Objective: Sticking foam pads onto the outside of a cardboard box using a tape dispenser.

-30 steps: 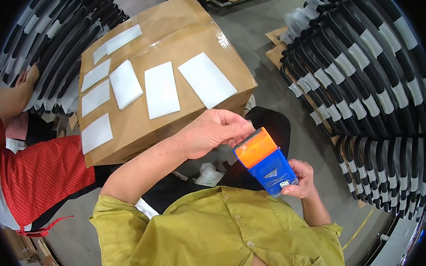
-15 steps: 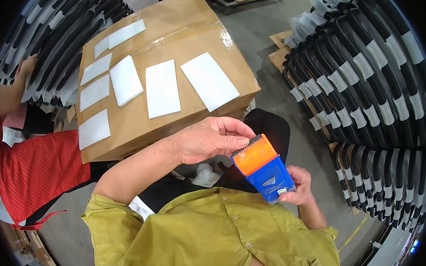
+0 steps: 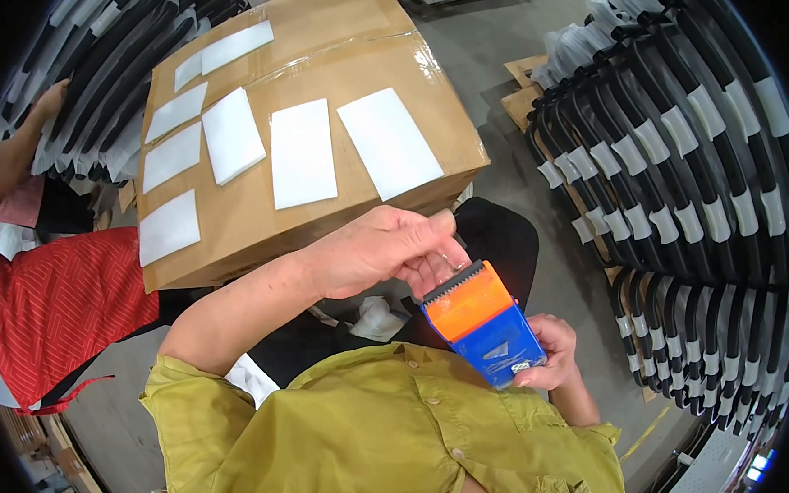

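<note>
My right hand [image 3: 552, 352] is closed around the lower end of a blue and orange tape dispenser [image 3: 485, 331], in front of my green shirt. A dark toothed cutting edge [image 3: 454, 283] runs along the dispenser's upper end. My left hand [image 3: 404, 250] is at that edge with its fingers curled and its thumb against the index finger. A glossy bit of clear tape [image 3: 460, 253] shows faintly by its fingertips. Beyond the hands stands a large cardboard box [image 3: 365, 67] with several white foam sheets [image 3: 301, 153] laid on top.
Stacked black curved tubes [image 3: 668, 139] with white wraps rise on the right, and similar tubes [image 3: 121, 64] at the far left. A person in a red apron [image 3: 73, 302] works at my left, one hand [image 3: 49, 100] at those tubes. Crumpled clear plastic [image 3: 376, 320] lies below the box.
My left thumb has come up off the dispenser's toothed edge, and the left hand has shifted slightly back and left. The dispenser has moved a little lower in my right hand.
</note>
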The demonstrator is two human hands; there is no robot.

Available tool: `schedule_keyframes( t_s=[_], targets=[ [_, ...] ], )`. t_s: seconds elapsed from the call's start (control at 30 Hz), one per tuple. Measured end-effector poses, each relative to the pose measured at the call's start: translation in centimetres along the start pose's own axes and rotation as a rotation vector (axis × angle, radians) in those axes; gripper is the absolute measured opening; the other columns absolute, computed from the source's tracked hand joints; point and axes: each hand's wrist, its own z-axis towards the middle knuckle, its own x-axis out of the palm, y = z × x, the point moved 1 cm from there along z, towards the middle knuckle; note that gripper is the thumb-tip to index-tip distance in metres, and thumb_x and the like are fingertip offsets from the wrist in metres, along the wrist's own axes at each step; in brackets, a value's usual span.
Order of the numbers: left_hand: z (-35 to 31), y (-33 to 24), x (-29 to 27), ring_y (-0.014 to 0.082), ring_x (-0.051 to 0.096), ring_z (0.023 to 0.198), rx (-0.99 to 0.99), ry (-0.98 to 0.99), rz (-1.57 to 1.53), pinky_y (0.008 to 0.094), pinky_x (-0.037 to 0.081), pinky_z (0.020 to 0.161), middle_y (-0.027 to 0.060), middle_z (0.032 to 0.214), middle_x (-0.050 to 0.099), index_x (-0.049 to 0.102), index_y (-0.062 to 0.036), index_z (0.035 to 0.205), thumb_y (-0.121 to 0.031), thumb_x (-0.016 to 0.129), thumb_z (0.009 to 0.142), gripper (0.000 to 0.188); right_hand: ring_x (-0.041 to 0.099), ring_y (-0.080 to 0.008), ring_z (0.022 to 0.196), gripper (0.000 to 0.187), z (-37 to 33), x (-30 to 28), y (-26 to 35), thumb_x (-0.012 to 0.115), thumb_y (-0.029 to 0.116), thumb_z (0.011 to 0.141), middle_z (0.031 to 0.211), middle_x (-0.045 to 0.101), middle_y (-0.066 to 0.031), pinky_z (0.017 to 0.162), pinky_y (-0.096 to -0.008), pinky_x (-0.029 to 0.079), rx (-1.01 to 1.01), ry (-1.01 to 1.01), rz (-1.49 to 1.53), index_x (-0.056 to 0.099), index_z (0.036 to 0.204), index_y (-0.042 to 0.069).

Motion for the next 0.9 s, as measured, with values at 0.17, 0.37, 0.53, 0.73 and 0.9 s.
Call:
schedule_keyframes(
  t_s=[0.17,0.37,0.53,0.73,0.9],
  targets=[
    [0.5,-0.1,-0.7,0.0054,0.049,0.059,0.093,-0.248,0.465,0.0181,0.042,0.054,0.0009,0.067,0.057,0.061,0.0003,0.084,-0.015,0.058,0.081,0.016,0.058,-0.0108,0.058,0.042,0.4,0.9,0.8,0.075,0.02,0.062,0.069,0.061,-0.0083,0.054,-0.0201,0.044,0.292,-0.063,-0.044,0.053,0.087,-0.006],
    [0.2,-3.1,-3.1,0.0046,0.049,0.054,0.207,-0.522,0.685,0.0178,0.042,0.052,-0.0003,0.064,0.057,0.062,0.001,0.082,-0.016,0.057,0.081,0.017,0.056,-0.0072,0.067,0.038,-0.4,2.0,1.0,0.072,0.016,0.067,0.078,0.061,-0.0069,0.058,-0.02,0.045,0.419,-0.172,0.059,0.052,0.091,-0.005],
    [1.2,-4.9,-5.7,0.0165,0.056,0.057,0.399,-0.607,1.196,0.0268,0.045,0.055,0.0075,0.065,0.059,0.062,-0.0034,0.082,-0.02,0.055,0.08,0.018,0.056,-0.0084,0.071,0.035,0.5,2.7,1.9,0.07,0.014,0.069,0.081,0.06,-0.0064,0.063,-0.0215,0.045,0.526,-0.275,0.158,0.052,0.093,-0.004],
    [4.6,-5.0,-9.4,0.0264,0.056,0.065,0.705,-0.768,1.803,0.0361,0.045,0.058,0.0089,0.068,0.057,0.059,-0.0101,0.079,-0.019,0.055,0.077,0.011,0.054,-0.008,0.071,0.036,5.0,3.4,1.4,0.067,0.027,0.073,0.081,0.059,-0.0059,0.064,-0.0229,0.045,0.612,-0.385,0.166,0.054,0.089,-0.003],
    [6.2,-4.1,-10.9,0.0265,0.054,0.072,0.69,-0.775,1.835,0.0393,0.044,0.062,0.0077,0.069,0.054,0.057,-0.0113,0.077,-0.017,0.056,0.073,0.007,0.054,-0.0086,0.07,0.037,6.4,3.0,0.4,0.066,0.029,0.074,0.08,0.059,-0.0064,0.064,-0.0231,0.045,0.576,-0.413,0.177,0.053,0.088,-0.003]
  ],
)
